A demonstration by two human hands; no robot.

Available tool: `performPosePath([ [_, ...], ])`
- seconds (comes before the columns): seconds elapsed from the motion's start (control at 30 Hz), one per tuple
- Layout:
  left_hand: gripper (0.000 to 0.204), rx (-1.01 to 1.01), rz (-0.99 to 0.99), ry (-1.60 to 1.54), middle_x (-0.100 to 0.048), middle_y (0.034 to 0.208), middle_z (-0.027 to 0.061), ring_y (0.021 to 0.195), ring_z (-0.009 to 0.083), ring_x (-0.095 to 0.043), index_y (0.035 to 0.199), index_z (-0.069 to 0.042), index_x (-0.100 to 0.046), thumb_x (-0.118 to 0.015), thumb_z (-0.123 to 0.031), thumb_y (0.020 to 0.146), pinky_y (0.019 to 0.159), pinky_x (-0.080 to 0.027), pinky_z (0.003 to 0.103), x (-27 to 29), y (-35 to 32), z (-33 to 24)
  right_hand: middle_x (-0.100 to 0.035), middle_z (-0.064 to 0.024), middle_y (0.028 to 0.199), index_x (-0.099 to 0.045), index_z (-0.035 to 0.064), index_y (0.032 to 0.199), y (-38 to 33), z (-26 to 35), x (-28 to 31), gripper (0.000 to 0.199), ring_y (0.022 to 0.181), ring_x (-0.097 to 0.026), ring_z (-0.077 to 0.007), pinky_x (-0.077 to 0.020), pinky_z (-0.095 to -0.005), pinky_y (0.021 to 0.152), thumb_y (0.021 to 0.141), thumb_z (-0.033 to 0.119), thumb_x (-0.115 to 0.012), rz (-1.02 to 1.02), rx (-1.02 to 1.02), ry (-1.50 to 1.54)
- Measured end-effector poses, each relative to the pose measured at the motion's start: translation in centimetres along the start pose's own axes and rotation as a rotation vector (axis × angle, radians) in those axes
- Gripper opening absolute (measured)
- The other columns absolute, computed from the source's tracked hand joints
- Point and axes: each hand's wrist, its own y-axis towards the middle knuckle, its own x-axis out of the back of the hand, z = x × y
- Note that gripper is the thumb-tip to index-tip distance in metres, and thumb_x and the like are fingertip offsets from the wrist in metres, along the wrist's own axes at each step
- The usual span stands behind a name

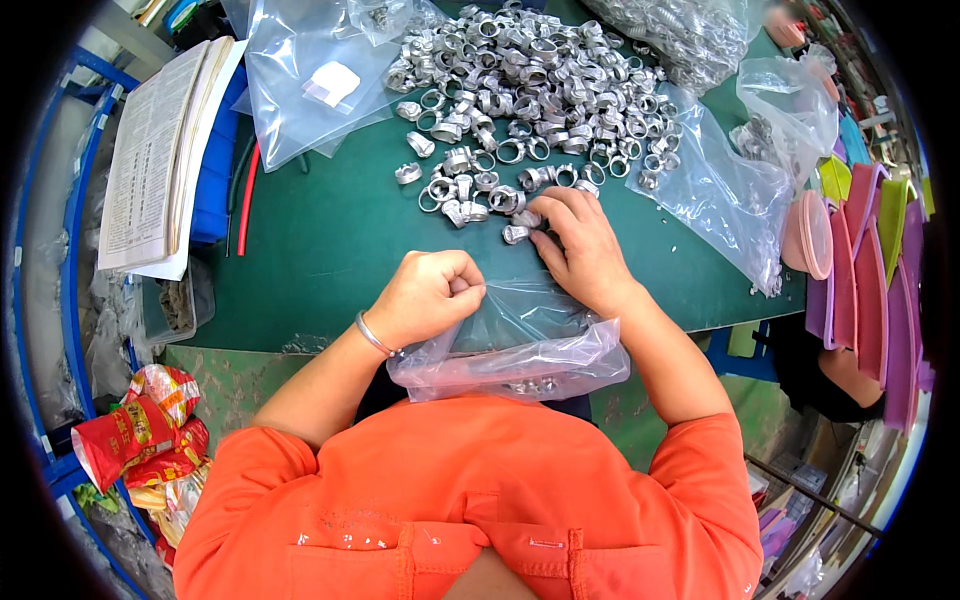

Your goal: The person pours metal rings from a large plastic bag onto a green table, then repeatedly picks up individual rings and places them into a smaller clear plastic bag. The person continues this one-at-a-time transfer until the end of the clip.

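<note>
My left hand [428, 300] is closed in a pinch on the edge of a clear plastic bag [510, 370]. The bag sags at the table's front edge, against my orange shirt, and a few small metal pieces show in its bottom. To the right, my right hand [585, 245] reaches over the bag's mouth, its fingers curled on a silvery metal ring [526, 219] at the near edge of a heap. Another ring [515, 235] lies by the thumb. Beyond spreads the large heap of metal rings [530, 90] on the green tabletop [330, 260].
Clear plastic bags [310, 75] lie at the far left, and another bag [720, 190] lies right of the heap. A stack of papers [160, 150] rests on a blue bin [212, 190] at the left. Pink and purple plastic bins [860, 260] stand at the right.
</note>
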Motion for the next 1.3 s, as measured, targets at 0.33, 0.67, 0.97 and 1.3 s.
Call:
performPosePath([
  [0.33, 0.010, -0.013, 0.008, -0.020, -0.065, 0.067, 0.0044, 0.059, 0.0064, -0.058, 0.080, 0.002, -0.067, -0.069, -0.007, 0.080, 0.054, -0.048, 0.023, 0.1, 0.1, -0.1, -0.054, -0.0151, 0.116, -0.050, 0.0041, 0.114, -0.3, -0.2, -0.6, 0.050, 0.106, -0.052, -0.0339, -0.0387, -0.0437, 0.091, 0.071, 0.019, -0.070, -0.037, -0.007, 0.116],
  [0.67, 0.008, -0.030, -0.003, -0.031, -0.065, 0.066, 0.0041, 0.057, 0.0060, -0.058, 0.078, 0.001, -0.066, -0.070, -0.006, 0.079, 0.053, -0.047, 0.023, 0.1, 0.0, 0.0, -0.057, -0.0118, 0.104, -0.053, 0.0081, 0.121, 2.1, 1.3, -1.6, 0.050, 0.091, -0.056, -0.0322, -0.0462, -0.0418, 0.080, 0.075, 0.018, -0.071, 0.056, -0.098, 0.012],
  [0.97, 0.009, -0.051, -0.022, -0.050, -0.064, 0.063, 0.0079, 0.055, 0.0110, -0.060, 0.077, 0.000, -0.065, -0.068, -0.008, 0.077, 0.052, -0.048, 0.026, 0.1, -0.1, -0.1, -0.056, -0.0112, 0.101, -0.057, 0.0079, 0.105, 1.6, 1.3, -2.4, 0.033, 0.088, -0.056, -0.0324, -0.0476, -0.0428, 0.073, 0.076, 0.017, -0.069, 0.026, -0.112, -0.163],
  [1.3, 0.009, -0.066, -0.027, -0.039, -0.065, 0.064, 0.0051, 0.055, 0.0069, -0.058, 0.077, 0.000, -0.066, -0.070, -0.008, 0.078, 0.051, -0.046, 0.023, 0.0, 0.0, 0.2, -0.055, -0.0125, 0.093, -0.059, 0.0079, 0.110, 1.0, 0.9, -1.1, 0.033, 0.079, -0.056, -0.0326, -0.0486, -0.0433, 0.070, 0.077, 0.010, -0.066, 0.034, -0.065, -0.104],
])
